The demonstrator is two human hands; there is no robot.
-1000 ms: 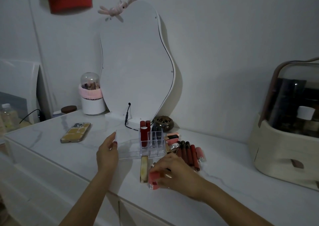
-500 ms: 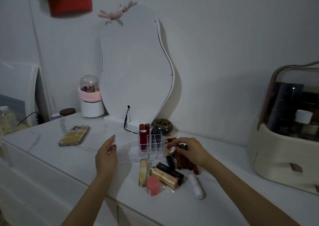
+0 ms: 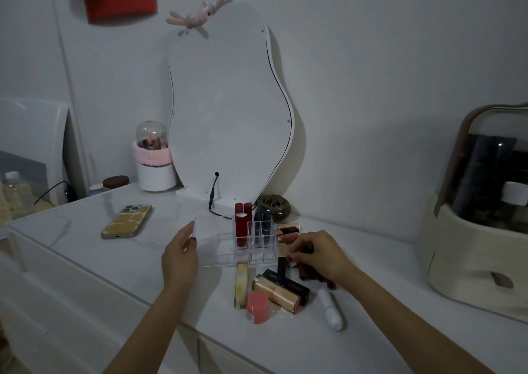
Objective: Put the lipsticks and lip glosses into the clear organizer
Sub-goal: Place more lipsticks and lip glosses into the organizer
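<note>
The clear organizer (image 3: 217, 248) stands on the white dresser top, with two red lipsticks (image 3: 242, 227) and two dark ones (image 3: 263, 226) upright in its right-hand slots. My left hand (image 3: 180, 255) holds the organizer's left end. My right hand (image 3: 317, 255) rests over a bunch of dark red lip glosses (image 3: 307, 272) right of the organizer, fingers pinched on a small tube. In front lie a gold lip gloss (image 3: 241, 283), a gold and a black lipstick (image 3: 281, 286), a short pink tube (image 3: 257, 306) and a white tube (image 3: 331, 309).
A curvy mirror (image 3: 228, 110) leans on the wall behind the organizer. A phone (image 3: 127, 221) lies to the left, a bronze jar (image 3: 275, 207) behind, a pink-banded brush holder (image 3: 154, 162) at back left. A large cream cosmetics case (image 3: 480, 230) stands at the right.
My right hand let go of the pink tube near the front edge, moved back to the lip glosses beside the organizer, then drew slightly nearer and closed over them. My left hand stayed put.
</note>
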